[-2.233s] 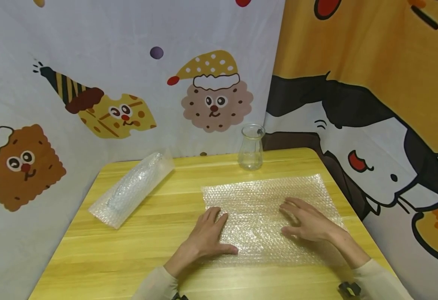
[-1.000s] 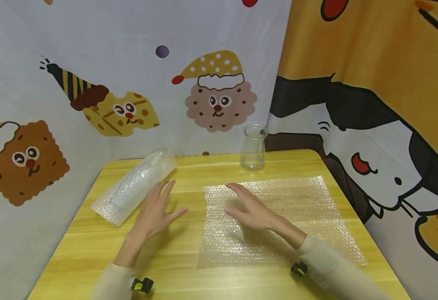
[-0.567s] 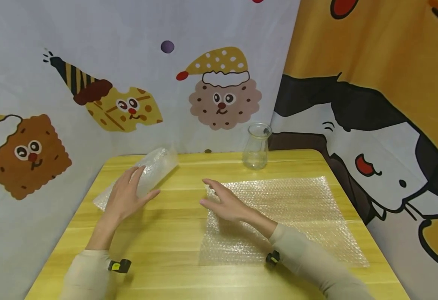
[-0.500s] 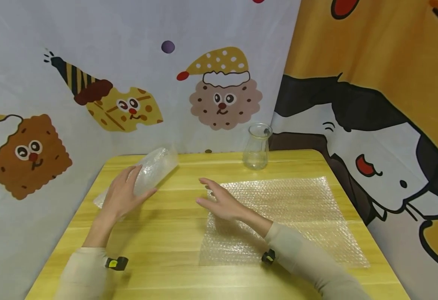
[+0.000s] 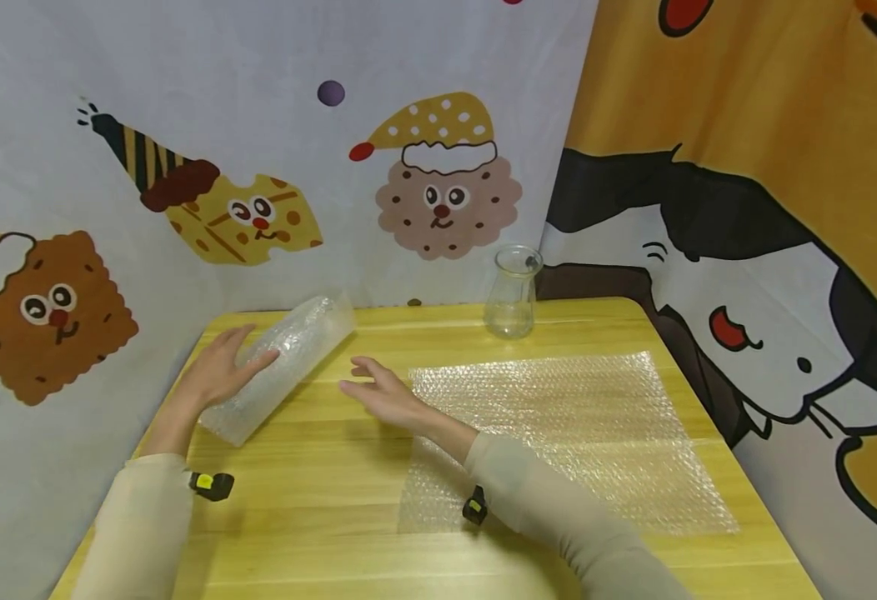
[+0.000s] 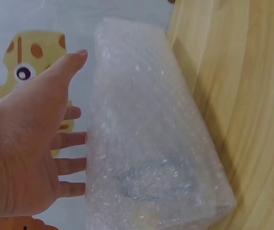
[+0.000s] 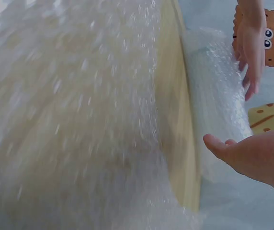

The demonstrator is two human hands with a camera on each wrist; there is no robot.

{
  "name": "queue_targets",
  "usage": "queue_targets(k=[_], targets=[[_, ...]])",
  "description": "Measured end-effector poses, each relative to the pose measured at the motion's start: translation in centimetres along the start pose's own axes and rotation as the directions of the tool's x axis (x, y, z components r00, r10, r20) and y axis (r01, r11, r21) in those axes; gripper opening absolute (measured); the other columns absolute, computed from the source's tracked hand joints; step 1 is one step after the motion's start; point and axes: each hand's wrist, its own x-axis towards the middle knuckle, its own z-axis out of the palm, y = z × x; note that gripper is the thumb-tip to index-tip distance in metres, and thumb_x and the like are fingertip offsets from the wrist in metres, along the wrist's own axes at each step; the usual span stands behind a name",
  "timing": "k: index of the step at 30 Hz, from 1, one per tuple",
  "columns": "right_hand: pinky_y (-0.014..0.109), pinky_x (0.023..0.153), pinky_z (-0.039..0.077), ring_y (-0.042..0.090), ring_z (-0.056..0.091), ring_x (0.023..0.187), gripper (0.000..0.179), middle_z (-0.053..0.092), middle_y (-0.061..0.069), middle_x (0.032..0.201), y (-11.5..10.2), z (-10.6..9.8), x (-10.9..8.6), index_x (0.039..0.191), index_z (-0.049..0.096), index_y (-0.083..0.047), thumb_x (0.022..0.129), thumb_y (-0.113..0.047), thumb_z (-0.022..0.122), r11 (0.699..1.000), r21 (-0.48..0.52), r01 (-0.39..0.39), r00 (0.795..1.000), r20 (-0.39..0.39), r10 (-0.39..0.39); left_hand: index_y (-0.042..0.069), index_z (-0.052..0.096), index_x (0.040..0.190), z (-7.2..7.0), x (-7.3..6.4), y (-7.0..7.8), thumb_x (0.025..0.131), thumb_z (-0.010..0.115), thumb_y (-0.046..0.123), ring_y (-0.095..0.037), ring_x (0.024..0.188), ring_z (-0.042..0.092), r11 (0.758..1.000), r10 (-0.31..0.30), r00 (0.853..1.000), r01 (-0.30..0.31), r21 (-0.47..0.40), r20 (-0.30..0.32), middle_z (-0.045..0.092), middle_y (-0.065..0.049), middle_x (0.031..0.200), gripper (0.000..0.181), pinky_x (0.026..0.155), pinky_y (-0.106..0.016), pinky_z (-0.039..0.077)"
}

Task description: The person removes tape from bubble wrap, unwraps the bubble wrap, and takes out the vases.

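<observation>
Head: a long clear bubble-wrap bundle point(image 5: 293, 357) lies on the yellow wooden desk point(image 5: 318, 500); left of it, the left hand point(image 5: 216, 372), fingers spread; right of it, the right hand point(image 5: 390, 402), fingers relaxed. Left wrist: fingertips at the bundle's edge, contact unclear. Right wrist: flat transparent bubble-wrap sheet point(image 7: 79, 105), apart from the bundle.

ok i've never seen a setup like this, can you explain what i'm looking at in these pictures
There's no machine: a person works with two bare hands. The head view comes from a camera worn on the head; the two wrist views come from a camera on each wrist, looking at that hand. On the yellow wood-grain table lie a flat clear bubble-wrap sheet and a long clear bubble-wrap bundle; a clear glass vase stands towards the back. The left hand is beside the bundle, the right hand near the sheet's left edge. Neither holds anything.
</observation>
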Motion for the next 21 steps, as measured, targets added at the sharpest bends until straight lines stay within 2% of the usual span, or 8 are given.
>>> queue_targets(k=[5,9,12,17,21], targets=[[0.052,0.127,0.055,0.040,0.058,0.155,0.086,0.046,0.014,0.178,0.4,1.6,1.7,0.178,0.032,-0.018,0.111,-0.064,0.062,0.996,0.070,-0.046,0.999,-0.013,0.047,0.001,0.017,0.180,-0.2,1.0,-1.5,0.114,0.039,0.074,-0.069,0.162,0.024,0.998,-0.064,0.992,0.066,-0.017,0.109,0.022,-0.043,0.180,0.101,0.127,-0.087,0.028],[0.050,0.128,0.054,0.042,0.060,0.152,0.086,0.051,0.016,0.173,0.2,2.8,2.7,0.177,0.031,-0.012,0.112,-0.059,0.063,0.986,0.153,-0.063,0.998,-0.015,0.066,0.001,0.015,0.180,-0.3,1.4,-2.5,0.113,0.032,0.079,-0.070,0.160,0.029,0.992,-0.099,0.975,0.113,-0.060,0.199,0.024,-0.043,0.178,0.103,0.124,-0.087,0.033],[0.050,0.129,0.054,0.042,0.058,0.154,0.086,0.052,0.018,0.172,-0.1,3.7,3.3,0.176,0.031,-0.008,0.112,-0.055,0.065,0.978,0.195,-0.074,0.997,-0.021,0.079,0.001,0.015,0.180,-0.4,1.4,-3.0,0.112,0.030,0.081,-0.071,0.161,0.026,0.983,-0.121,0.959,0.152,-0.104,0.257,0.021,-0.042,0.180,0.106,0.125,-0.089,0.031],[0.050,0.128,0.055,0.041,0.058,0.154,0.087,0.052,0.021,0.171,-0.5,4.7,4.2,0.175,0.031,-0.004,0.112,-0.051,0.067,0.965,0.242,-0.096,0.993,-0.042,0.109,0.002,0.009,0.180,-0.4,1.3,-3.2,0.112,0.032,0.080,-0.071,0.164,0.016,0.970,-0.138,0.942,0.191,-0.152,0.306,0.011,-0.040,0.183,0.106,0.127,-0.091,0.025],[0.052,0.129,0.054,0.042,0.056,0.155,0.088,0.054,0.022,0.169,-0.6,5.1,4.9,0.175,0.030,-0.002,0.112,-0.048,0.069,0.953,0.287,-0.100,0.991,-0.058,0.122,0.001,0.009,0.180,-0.5,1.1,-2.8,0.112,0.036,0.077,-0.072,0.163,0.018,0.972,-0.130,0.944,0.181,-0.149,0.302,0.011,-0.041,0.183,0.105,0.125,-0.091,0.028]])
